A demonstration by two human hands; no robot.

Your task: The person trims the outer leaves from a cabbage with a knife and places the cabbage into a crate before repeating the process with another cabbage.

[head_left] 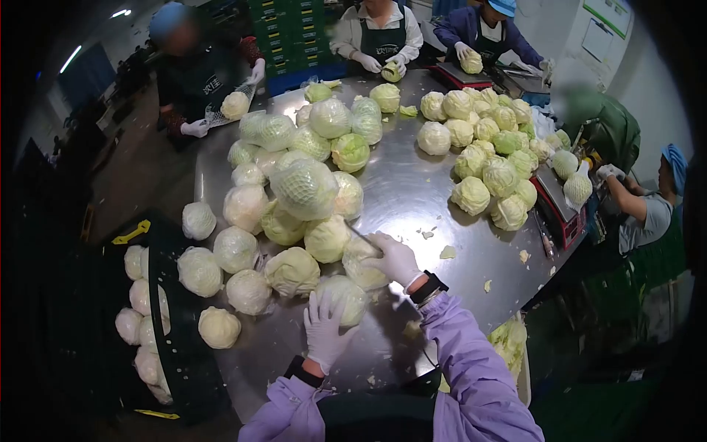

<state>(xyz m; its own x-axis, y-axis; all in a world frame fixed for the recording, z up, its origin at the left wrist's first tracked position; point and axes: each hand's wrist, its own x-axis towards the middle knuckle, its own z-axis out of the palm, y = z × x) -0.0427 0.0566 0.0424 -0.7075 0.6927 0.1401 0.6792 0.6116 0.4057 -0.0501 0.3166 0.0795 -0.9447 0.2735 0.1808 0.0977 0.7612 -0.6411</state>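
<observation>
My left hand (325, 333), white-gloved with fingers spread, rests against the side of a plastic-wrapped cabbage (349, 300) at the table's near side. A thin dark blade, apparently a knife (359, 234), points up and left out of my closed right hand (395, 259); its handle is hidden in the glove. Beside that hand lies another wrapped cabbage (359, 258), partly covered by the fingers. Bare cabbages (292, 271) and wrapped ones (249, 292) crowd the steel in front of and left of my hands. One cabbage in a foam net (303, 186) sits on top of the pile.
The steel table (412, 199) carries leaf scraps and a second heap of cabbages (501, 173) at right. A red scale (563, 210) stands on its right edge. Left below is a dark crate (184, 353) of wrapped cabbages. Several co-workers stand around the table; a leaf bin (524, 368) is at lower right.
</observation>
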